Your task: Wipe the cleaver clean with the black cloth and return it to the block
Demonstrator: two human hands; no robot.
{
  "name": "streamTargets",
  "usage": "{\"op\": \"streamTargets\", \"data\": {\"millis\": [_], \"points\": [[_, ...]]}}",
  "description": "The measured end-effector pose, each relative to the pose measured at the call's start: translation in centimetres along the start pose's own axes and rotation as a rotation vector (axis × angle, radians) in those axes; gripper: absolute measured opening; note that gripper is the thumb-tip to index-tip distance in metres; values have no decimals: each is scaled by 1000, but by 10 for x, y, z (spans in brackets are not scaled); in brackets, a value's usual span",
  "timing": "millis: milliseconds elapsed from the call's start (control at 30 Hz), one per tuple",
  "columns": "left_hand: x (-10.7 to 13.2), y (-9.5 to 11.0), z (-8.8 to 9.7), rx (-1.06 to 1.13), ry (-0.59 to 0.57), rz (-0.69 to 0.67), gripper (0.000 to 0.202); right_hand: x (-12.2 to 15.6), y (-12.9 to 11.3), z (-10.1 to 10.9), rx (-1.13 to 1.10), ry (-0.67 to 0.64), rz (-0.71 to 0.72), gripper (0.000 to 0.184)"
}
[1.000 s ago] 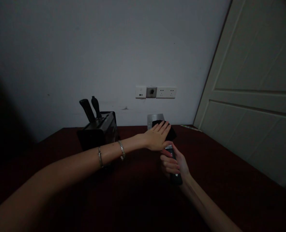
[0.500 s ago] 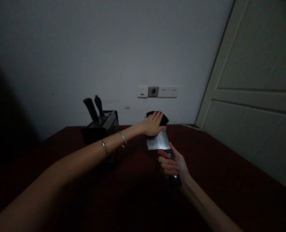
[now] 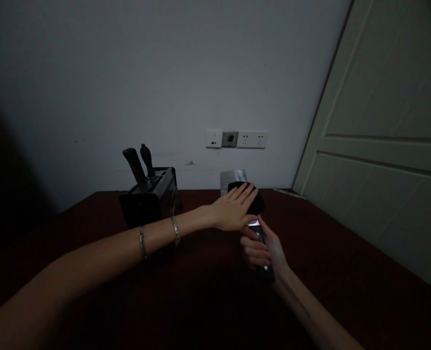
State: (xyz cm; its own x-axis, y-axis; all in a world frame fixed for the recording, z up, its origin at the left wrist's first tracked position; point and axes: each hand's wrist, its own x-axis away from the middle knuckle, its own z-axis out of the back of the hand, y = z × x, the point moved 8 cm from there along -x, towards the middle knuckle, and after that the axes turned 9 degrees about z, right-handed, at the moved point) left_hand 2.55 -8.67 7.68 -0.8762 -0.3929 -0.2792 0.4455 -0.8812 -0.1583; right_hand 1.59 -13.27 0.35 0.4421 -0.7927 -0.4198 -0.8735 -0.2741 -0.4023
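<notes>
My right hand (image 3: 261,250) is wrapped round the dark handle of a cleaver (image 3: 232,177), whose wide steel blade points away from me over the table. My left hand (image 3: 235,209) lies flat, fingers together and stretched out, pressing a black cloth (image 3: 257,200) onto the blade near the handle. Only the blade's far end shows beyond the cloth. Two bracelets sit on my left forearm.
A black knife block (image 3: 149,197) with two dark handles sticking up stands at the back left of the dark red table (image 3: 346,262). Wall sockets (image 3: 237,139) sit on the white wall behind. A pale door (image 3: 383,146) is at the right.
My left hand and the cloth have slid back along the blade from its far end toward the handle. The right hand has kept its grip.
</notes>
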Motion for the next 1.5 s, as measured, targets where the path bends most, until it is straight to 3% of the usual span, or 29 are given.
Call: {"op": "streamTargets", "data": {"millis": [167,267,367,533,633,733,933,1067,1167,1333,1500], "points": [[-28,-47,-3,36,-46,181,73,-2,13,-3,-58,-25,-51,55],[-38,-62,-3,33,-60,253,74,-2,16,-2,-67,-20,-54,54],[-36,-52,-1,22,-58,239,74,-2,13,0,-54,-4,-40,53],[-14,-4,-1,-10,-46,80,71,-1,5,6,-19,17,-12,50],[-7,6,0,-1,-22,61,69,-1,4,5,-16,-7,-6,49],[-13,-5,-1,18,-17,71,71,-3,6,3,-43,-19,-9,51],[-43,-55,2,20,-58,229,73,-3,12,-6,-114,-66,-53,56],[-49,-66,6,16,-36,244,74,-4,13,-8,-117,-90,-68,58],[-41,-59,5,21,-9,221,75,-5,11,-8,-131,-85,-61,59],[-12,-24,-7,33,-57,125,74,-5,2,-4,-126,-66,-1,60],[3,-3,-2,6,-9,50,70,-3,-4,-9,-123,-100,29,61]]}}
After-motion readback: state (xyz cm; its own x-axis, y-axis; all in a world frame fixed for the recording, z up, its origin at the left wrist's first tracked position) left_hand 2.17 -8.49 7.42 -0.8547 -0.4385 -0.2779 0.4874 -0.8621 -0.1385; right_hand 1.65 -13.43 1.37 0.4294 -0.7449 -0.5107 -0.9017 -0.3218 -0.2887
